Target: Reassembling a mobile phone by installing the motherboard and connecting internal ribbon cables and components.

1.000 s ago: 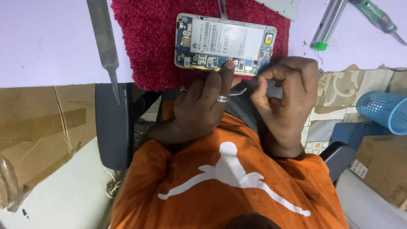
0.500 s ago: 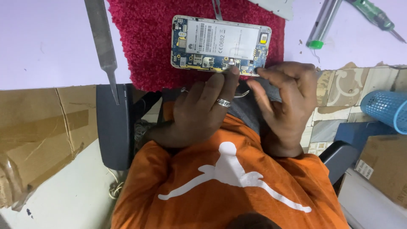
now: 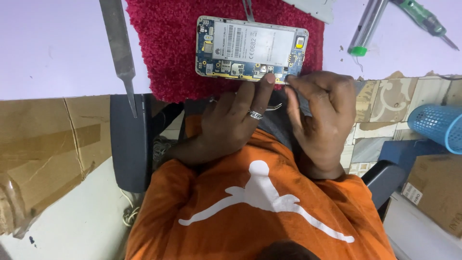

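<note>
An opened phone [image 3: 250, 48], its back cover off and its circuit board and silver battery showing, lies on a red fluffy cloth [image 3: 168, 53]. My left hand [image 3: 231, 125], a ring on one finger, reaches up from my lap with its fingers stretched out. Its fingertips rest on the phone's near edge. My right hand [image 3: 317, 115] is pinched at the phone's near right corner. A thin metal tool [image 3: 273, 107] pokes out between the two hands and seems held by the right one; its tip is hidden.
A long metal file [image 3: 120, 53] lies left of the cloth on the white tabletop [image 3: 48, 48]. A green-capped metal tube [image 3: 368, 26] and a green screwdriver [image 3: 426, 21] lie at the right. A blue basket [image 3: 440, 127] and cardboard boxes [image 3: 43, 144] stand on the floor beside me.
My right hand's fingers have uncurled and moved onto the phone's near right corner. My left fingertips stay on the phone's edge.
</note>
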